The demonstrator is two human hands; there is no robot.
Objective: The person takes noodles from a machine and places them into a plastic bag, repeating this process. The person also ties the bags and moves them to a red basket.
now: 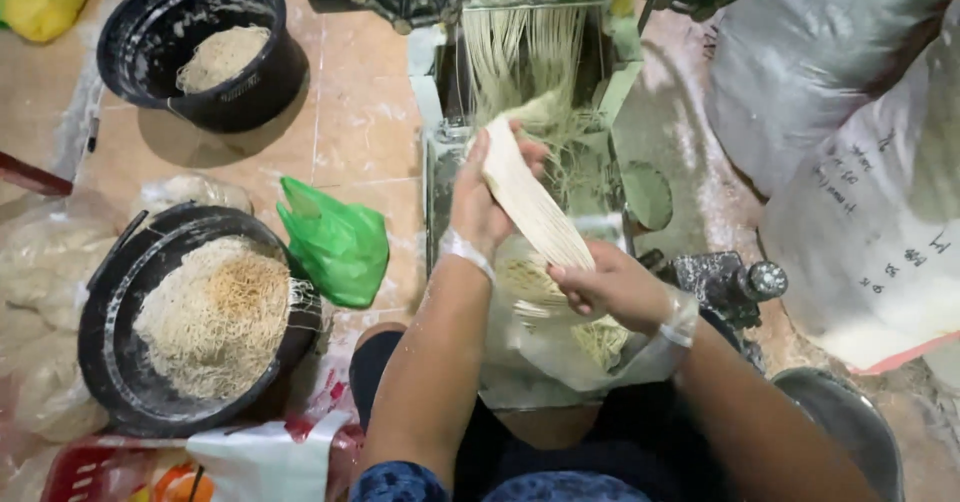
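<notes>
the fingers (500, 147) of the left hand (480, 197) are curled round the upper end of a bundle of fresh noodles (530, 207), clenched on it just below the strands hanging from the noodle machine (520, 2). the right hand (610, 287) grips the lower end of the same bundle, its fingers (570, 282) pinched shut around the strands, so the bundle runs slantwise between the two hands, from upper left down to lower right. both wrists wear thin clear plastic, as of loose gloves. below the hands a clear plastic bag (560, 362) hangs open at the person's lap, with more noodles gathered inside it, and a loose coil of noodles lies just behind the right hand.

the bundle sits right in front of the machine's pale green frame, beneath the curtain of cut strands (525, 52) falling from the rollers. to the right of the hands is a dark metal part of the machine with a round knob (765, 280).

on the tiled floor (350, 112) to the left stand two black tubs: the near one (120, 362) holds a big heap of fine noodles, the far one (150, 22) a smaller heap. a crumpled green plastic bag (335, 242) lies between the near tub and the machine. large white sacks (860, 162) lean at the right, and a yellow bundle (40, 2) shows at the top left corner
</notes>
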